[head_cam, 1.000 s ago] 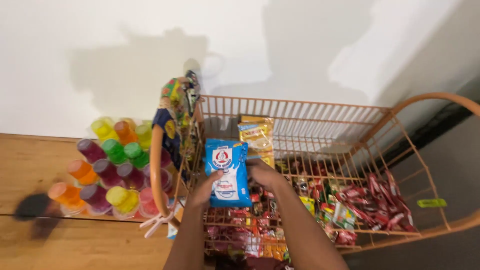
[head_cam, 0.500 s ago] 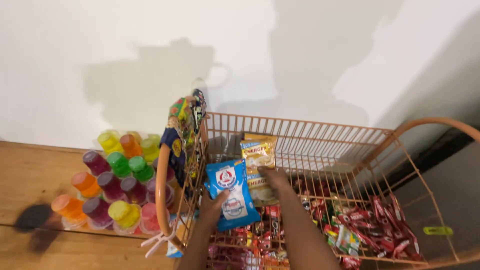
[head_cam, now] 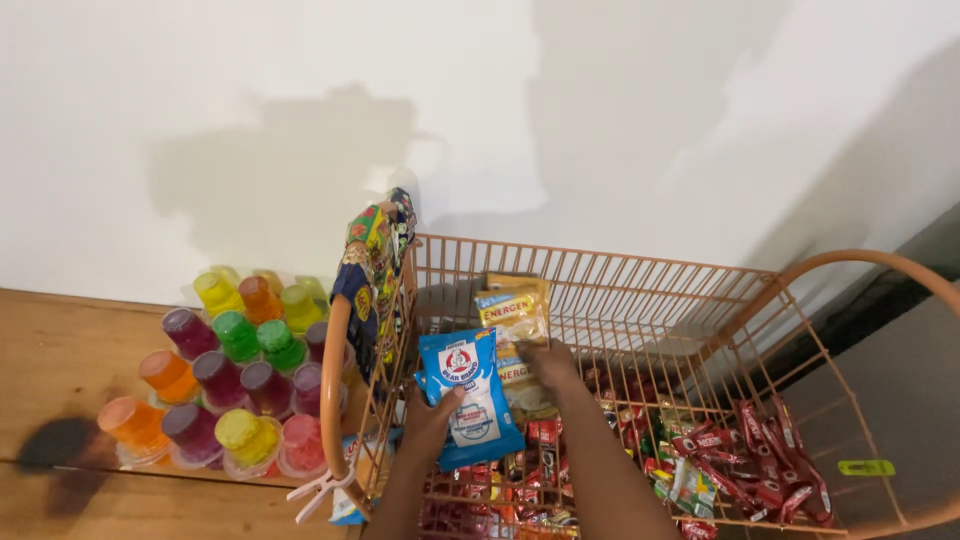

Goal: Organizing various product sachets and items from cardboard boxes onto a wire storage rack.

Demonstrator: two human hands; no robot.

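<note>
Low in the middle of the frame, the left hand point(head_cam: 432, 418) grips a blue and white sachet pack point(head_cam: 468, 402) by its lower left edge, thumb pressed on the front, holding it upright over the near left part of an orange wire basket point(head_cam: 700, 300). Just right of it, the right hand point(head_cam: 548, 362) closes its fingers on the lower end of a stack of yellow sachet packs point(head_cam: 512, 320), which stand behind and slightly above the blue pack, leaning against the basket's back left area. Both forearms rise from the bottom edge. Under and to the right of the hands, the basket floor is filled with small red sachets point(head_cam: 760, 470) mixed with a few green ones. Strips of multicoloured packets point(head_cam: 372, 262) hang over the basket's left rim, and a white clothes peg point(head_cam: 318, 492) is clipped low on that rim. At the left of the frame, coloured jelly cups point(head_cam: 230, 370) sit clustered on a wooden shelf point(head_cam: 60, 340) against a white wall point(head_cam: 250, 120).
</note>
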